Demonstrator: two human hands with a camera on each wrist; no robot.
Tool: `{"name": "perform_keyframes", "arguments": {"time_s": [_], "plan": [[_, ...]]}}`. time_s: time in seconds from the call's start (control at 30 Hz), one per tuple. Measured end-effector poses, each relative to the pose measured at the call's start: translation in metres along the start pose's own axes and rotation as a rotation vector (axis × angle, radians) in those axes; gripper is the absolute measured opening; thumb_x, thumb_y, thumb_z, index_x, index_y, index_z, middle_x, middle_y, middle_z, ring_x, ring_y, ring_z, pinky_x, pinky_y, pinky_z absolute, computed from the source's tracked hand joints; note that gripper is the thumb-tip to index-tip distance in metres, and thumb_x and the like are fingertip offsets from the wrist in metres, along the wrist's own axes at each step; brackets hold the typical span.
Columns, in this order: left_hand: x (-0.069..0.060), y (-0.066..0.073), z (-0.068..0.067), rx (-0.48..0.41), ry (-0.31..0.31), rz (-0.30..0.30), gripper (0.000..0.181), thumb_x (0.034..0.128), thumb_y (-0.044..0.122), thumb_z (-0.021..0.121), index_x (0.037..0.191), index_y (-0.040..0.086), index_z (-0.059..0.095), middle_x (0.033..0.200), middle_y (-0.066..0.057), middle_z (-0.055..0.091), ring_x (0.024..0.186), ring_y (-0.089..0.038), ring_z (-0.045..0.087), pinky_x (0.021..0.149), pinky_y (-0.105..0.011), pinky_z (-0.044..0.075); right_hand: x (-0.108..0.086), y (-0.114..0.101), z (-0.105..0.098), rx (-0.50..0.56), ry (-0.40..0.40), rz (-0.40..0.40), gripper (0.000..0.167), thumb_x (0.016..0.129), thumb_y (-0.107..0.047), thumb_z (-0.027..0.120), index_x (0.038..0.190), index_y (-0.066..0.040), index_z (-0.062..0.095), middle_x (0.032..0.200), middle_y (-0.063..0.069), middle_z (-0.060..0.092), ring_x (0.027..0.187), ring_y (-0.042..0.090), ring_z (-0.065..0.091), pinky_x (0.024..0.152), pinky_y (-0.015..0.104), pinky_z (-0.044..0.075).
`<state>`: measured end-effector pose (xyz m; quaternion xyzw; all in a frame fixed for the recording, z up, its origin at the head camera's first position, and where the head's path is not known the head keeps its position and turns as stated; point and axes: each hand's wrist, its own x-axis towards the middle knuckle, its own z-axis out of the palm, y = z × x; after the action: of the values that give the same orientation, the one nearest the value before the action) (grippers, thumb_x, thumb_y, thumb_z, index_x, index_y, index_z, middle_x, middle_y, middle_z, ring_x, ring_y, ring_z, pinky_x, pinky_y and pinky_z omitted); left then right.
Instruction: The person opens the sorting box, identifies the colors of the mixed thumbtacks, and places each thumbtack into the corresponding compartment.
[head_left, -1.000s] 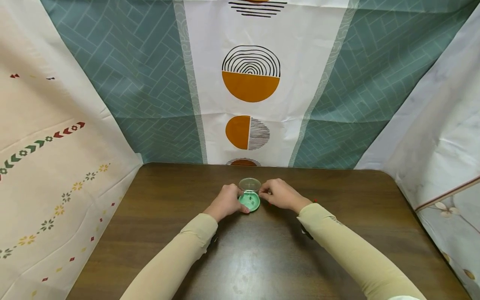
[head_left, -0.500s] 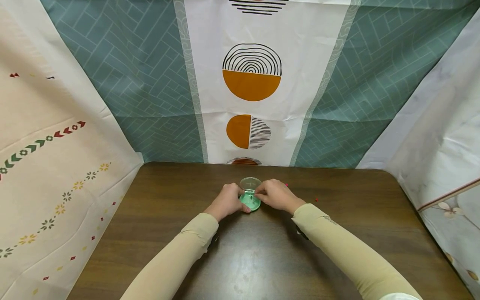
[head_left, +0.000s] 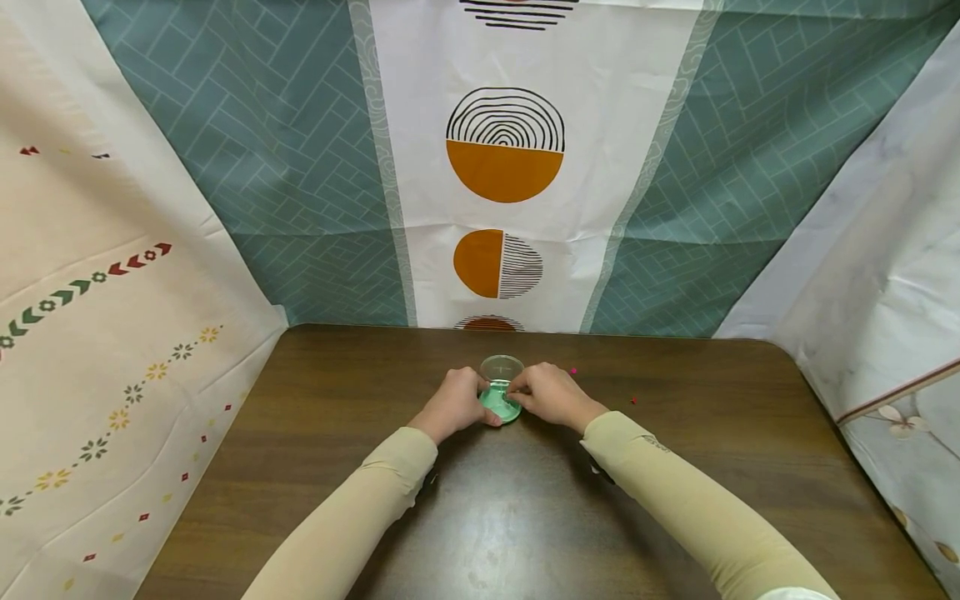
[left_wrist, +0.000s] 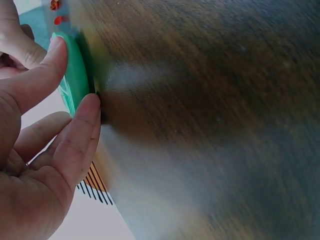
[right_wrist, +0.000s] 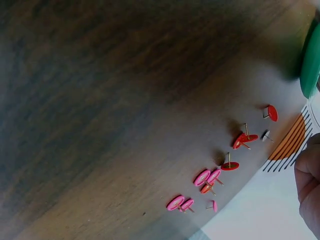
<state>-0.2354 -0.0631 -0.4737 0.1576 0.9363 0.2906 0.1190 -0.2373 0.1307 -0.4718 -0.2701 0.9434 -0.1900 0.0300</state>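
A small round green case sits on the table with its clear lid swung up at the back. My left hand grips the case's left side, thumb at the front; the left wrist view shows thumb and fingers around its green rim. Over the case's right half my right hand has thumb and forefinger drawn together; anything between them is hidden. Several thumbtacks lie near the right hand, among them a red tack and a pink tack.
The brown wooden table reaches back to a patterned cloth hung behind it. A pink tack and a red tack lie right of the right hand. Cloths also hang at both sides.
My right hand has moved left from the table beside the case to over the case, uncovering a pink tack behind it. My left hand keeps its grip on the case.
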Motion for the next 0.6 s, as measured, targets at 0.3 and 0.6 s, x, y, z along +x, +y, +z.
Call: {"name": "perform_keyframes", "arguments": {"time_s": [0.3,0.6], "plan": [[0.0001,-0.0007,0.0011,0.010,0.002,0.009,0.062,0.0579,0.035,0.089,0.109,0.005,0.070,0.114,-0.008,0.068,0.100,-0.016,0.062,0.081,-0.031,0.052,-0.0015,-0.0019,0.0012,-0.047,-0.003,-0.029,0.010,0.084,-0.027,0.069,0.092,-0.026,0.076,0.085,-0.015,0.070,0.074,0.003,0.059,0.062,0.025,0.049],[-0.0003,0.0005,0.0006,0.011,0.004,0.003,0.058,0.0577,0.035,0.089,0.105,0.005,0.072,0.108,-0.007,0.070,0.089,-0.013,0.060,0.075,-0.028,0.051,0.0001,-0.0049,0.0004,-0.127,-0.020,-0.006,0.009,0.084,-0.030,0.068,0.089,-0.028,0.076,0.082,-0.015,0.070,0.072,0.002,0.058,0.060,0.026,0.049]]}}
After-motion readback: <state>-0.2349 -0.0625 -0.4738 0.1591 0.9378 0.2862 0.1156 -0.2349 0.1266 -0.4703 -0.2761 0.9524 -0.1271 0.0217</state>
